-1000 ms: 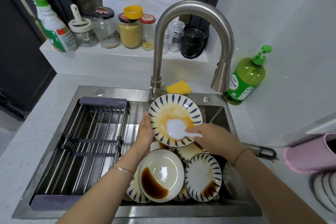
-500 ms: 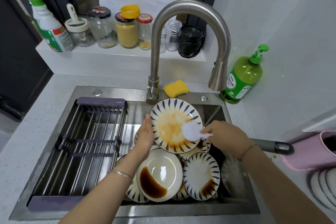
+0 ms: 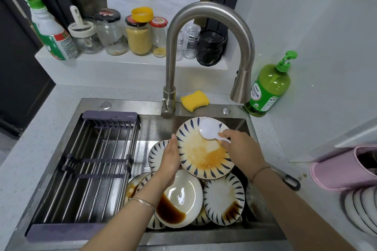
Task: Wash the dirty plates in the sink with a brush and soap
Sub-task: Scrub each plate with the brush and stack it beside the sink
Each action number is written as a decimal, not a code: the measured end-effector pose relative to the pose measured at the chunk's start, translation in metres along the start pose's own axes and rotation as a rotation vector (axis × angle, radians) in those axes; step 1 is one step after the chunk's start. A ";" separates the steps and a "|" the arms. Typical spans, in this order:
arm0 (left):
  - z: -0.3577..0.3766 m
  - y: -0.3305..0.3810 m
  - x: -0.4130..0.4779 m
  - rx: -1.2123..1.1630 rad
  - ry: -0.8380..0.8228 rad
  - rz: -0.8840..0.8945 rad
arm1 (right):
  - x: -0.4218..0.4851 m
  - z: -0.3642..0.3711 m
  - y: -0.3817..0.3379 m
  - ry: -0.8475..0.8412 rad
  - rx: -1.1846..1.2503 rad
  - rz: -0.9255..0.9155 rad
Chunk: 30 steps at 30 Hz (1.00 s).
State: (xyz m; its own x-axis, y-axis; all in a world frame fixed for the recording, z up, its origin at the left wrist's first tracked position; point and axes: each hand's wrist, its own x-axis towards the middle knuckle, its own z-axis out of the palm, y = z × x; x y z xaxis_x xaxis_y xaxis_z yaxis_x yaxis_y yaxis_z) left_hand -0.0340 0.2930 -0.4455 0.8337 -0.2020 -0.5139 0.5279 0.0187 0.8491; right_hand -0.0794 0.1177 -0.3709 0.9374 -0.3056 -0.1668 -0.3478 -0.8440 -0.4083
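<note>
well, the stainless steel sink (image 3: 130,106) at frame centre holds a pile of sauce-stained cream plates with blue rim dashes (image 3: 222,201). above them one orange-smeared plate (image 3: 200,155) of the same kind is held up so its face meets the scrubbing. the left hand (image 3: 170,159) grips its left edge to steady it; the right hand (image 3: 242,149) clasps the white round-headed plastic brush (image 3: 210,129) against its upper part.

Brushed satin steel on the faucet (image 3: 212,9) and sink (image 3: 142,106). Glossy glazed ceramic for the held plate (image 3: 200,155). Smooth, shiny white plastic for the brush (image 3: 210,129). Porous matt foam for the sponge (image 3: 194,100). Translucent green plastic for the soap bottle (image 3: 269,87). Matt speckled countertop (image 3: 40,128), possibly stone.
</note>
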 end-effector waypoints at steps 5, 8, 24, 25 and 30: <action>-0.005 -0.004 0.003 -0.019 0.031 -0.031 | 0.010 -0.011 0.012 -0.049 0.148 0.141; -0.008 -0.003 0.002 -0.009 0.037 -0.014 | 0.009 -0.019 0.016 -0.154 0.167 0.233; -0.006 -0.007 -0.004 -0.030 0.043 -0.051 | 0.007 -0.014 0.000 -0.494 0.072 0.208; -0.005 -0.009 -0.004 -0.021 0.027 -0.055 | 0.006 -0.009 -0.005 -0.509 0.092 0.172; -0.002 -0.011 -0.005 -0.015 -0.033 -0.057 | 0.020 0.003 -0.007 -0.254 0.008 0.136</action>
State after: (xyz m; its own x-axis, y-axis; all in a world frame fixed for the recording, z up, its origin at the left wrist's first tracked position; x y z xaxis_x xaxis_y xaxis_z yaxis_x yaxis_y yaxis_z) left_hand -0.0441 0.2962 -0.4527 0.7967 -0.2357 -0.5565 0.5766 0.0207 0.8168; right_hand -0.0578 0.1186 -0.3741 0.8488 -0.2946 -0.4390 -0.4707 -0.7992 -0.3738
